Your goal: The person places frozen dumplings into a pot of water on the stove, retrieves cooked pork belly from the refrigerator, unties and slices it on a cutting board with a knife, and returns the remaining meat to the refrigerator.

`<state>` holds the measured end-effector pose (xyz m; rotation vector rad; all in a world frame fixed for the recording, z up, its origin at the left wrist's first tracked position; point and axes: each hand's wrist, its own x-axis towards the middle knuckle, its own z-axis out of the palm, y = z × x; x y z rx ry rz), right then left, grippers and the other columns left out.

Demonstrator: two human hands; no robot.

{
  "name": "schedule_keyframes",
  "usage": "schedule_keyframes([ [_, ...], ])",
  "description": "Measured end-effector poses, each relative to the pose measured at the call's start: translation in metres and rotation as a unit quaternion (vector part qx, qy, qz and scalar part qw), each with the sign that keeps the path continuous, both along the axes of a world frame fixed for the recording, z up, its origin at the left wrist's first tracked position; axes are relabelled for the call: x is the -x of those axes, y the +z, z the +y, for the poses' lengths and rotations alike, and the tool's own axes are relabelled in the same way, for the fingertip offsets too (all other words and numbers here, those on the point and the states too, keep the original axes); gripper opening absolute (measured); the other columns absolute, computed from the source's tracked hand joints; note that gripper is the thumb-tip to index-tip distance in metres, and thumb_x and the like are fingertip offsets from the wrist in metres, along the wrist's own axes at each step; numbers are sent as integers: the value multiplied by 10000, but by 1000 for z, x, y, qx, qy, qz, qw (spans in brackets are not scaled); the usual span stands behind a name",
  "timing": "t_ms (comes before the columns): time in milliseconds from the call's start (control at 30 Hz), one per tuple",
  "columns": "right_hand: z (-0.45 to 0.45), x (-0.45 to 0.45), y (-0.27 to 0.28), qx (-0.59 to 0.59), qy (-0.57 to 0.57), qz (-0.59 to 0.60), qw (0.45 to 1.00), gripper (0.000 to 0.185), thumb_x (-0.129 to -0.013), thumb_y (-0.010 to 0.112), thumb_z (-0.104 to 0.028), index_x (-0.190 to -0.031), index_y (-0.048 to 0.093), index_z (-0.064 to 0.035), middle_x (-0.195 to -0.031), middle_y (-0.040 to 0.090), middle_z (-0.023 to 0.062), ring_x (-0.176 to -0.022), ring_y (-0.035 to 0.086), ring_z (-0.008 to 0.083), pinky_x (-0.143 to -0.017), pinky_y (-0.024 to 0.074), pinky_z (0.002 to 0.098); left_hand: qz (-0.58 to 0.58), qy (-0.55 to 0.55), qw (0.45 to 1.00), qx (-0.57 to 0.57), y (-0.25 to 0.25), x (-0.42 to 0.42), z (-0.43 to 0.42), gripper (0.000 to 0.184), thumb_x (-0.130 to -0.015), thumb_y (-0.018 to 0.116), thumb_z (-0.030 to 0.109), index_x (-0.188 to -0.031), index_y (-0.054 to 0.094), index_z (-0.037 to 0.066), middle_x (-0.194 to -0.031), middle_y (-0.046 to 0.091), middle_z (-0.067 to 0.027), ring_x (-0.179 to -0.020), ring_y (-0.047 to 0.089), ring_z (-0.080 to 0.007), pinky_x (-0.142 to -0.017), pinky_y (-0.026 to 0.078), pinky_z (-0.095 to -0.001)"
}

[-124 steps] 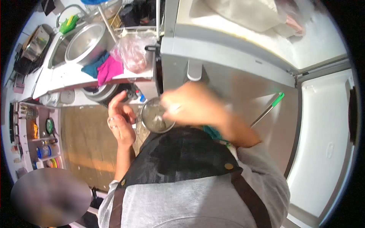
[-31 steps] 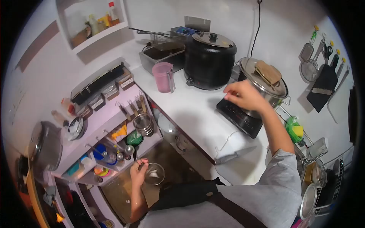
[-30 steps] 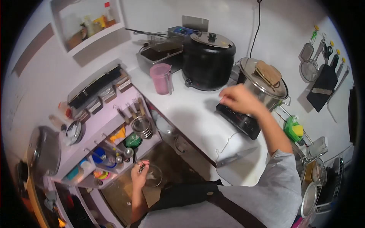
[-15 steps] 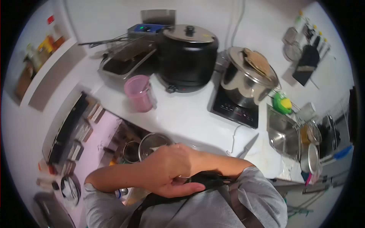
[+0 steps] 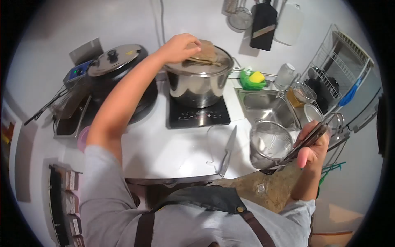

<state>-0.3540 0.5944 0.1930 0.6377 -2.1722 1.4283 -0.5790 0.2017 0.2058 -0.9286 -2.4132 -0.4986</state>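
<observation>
My left hand (image 5: 179, 48) reaches over the steel pot (image 5: 197, 88), its fingers apart at the edge of the folded brown cloth (image 5: 205, 52) on the lid. Whether the fingertips touch the cloth is unclear. On the right, my right hand (image 5: 313, 146) is closed around the long handle of a mesh strainer (image 5: 271, 140). Something whitish shows inside the strainer, too unclear to name. The strainer hangs by the counter's front right edge, below the sink. The pot stands on a black induction cooker (image 5: 199, 116).
A knife (image 5: 228, 152) lies on the white counter (image 5: 164, 152). The sink (image 5: 267, 108) has a green holder with a yellow sponge (image 5: 256, 77) behind it. A large black cooker (image 5: 119, 78) stands left, a dish rack (image 5: 343, 61) right.
The view has swung right. My left hand has moved from in front of my body to the pot lid. The strainer, earlier by my left hand, is now in my right hand.
</observation>
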Motion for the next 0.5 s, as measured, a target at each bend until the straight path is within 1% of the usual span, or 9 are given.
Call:
schedule_keyframes([
  [67,30,9,8,-89,-84,-29,992,765,-424,701,-678,-776,484,-34,-699,452,-21,-541,452,81,-483,336,214,14,-10,999,29,0,62,7,378,-797,606,282,-1112,598,73,-1074,598,-157,-995,573,-294,-829,466,-377],
  [133,59,30,4,-50,-132,-23,990,749,-435,737,-610,-832,478,-29,-723,425,-40,-638,411,76,-557,314,214,-172,115,958,197,6,98,20,598,-677,671,289,-1229,545,98,-1152,576,-184,-1084,541,-326,-922,436,-392],
  [167,70,35,20,-121,-133,-78,981,686,-488,790,-486,-867,456,-22,-747,399,-43,-705,367,82,-601,301,225,-169,107,959,199,4,112,22,598,-677,671,289,-1229,545,98,-1152,576,-184,-1084,541,-326,-922,436,-392],
  [200,92,51,18,-170,-104,-16,980,480,-661,815,-187,-972,520,28,-705,446,-30,-664,404,80,-579,363,233,-219,140,940,220,0,126,21,679,-624,692,262,-1262,519,108,-1169,573,-185,-1089,542,-329,-922,439,-384],
  [233,112,64,14,-173,-131,-35,976,443,-687,798,-171,-967,517,25,-705,443,-25,-664,396,82,-579,364,237,-269,173,917,240,-1,137,22,766,-570,713,236,-1295,493,118,-1186,570,-186,-1094,543,-331,-922,443,-377],
  [300,137,86,10,-180,-159,-60,969,406,-714,782,-156,-961,513,22,-706,441,-21,-664,388,85,-579,365,242,-266,163,916,252,-1,152,24,787,-552,725,216,-1297,489,122,-1182,576,-178,-1076,555,-316,-910,450,-368],
  [400,154,119,15,-190,-167,-100,962,376,-765,746,-214,-952,508,9,-697,439,-18,-661,386,92,-577,367,253,-283,141,917,244,1,158,23,802,-523,731,176,-1287,494,122,-1159,594,-157,-1031,575,-281,-885,463,-346],
  [467,156,138,32,-275,-201,-31,939,378,-809,704,-291,-958,513,-1,-696,462,-14,-624,418,81,-538,376,246,-299,129,918,224,2,157,13,794,-512,724,155,-1274,504,119,-1138,604,-145,-1005,583,-261,-871,469,-333],
  [500,149,145,43,-253,-197,-53,946,364,-845,660,-323,-955,518,-6,-691,490,-11,-570,449,65,-481,373,228,-306,105,929,179,3,158,5,762,-515,711,152,-1250,516,111,-1117,609,-132,-982,581,-249,-865,470,-330],
])
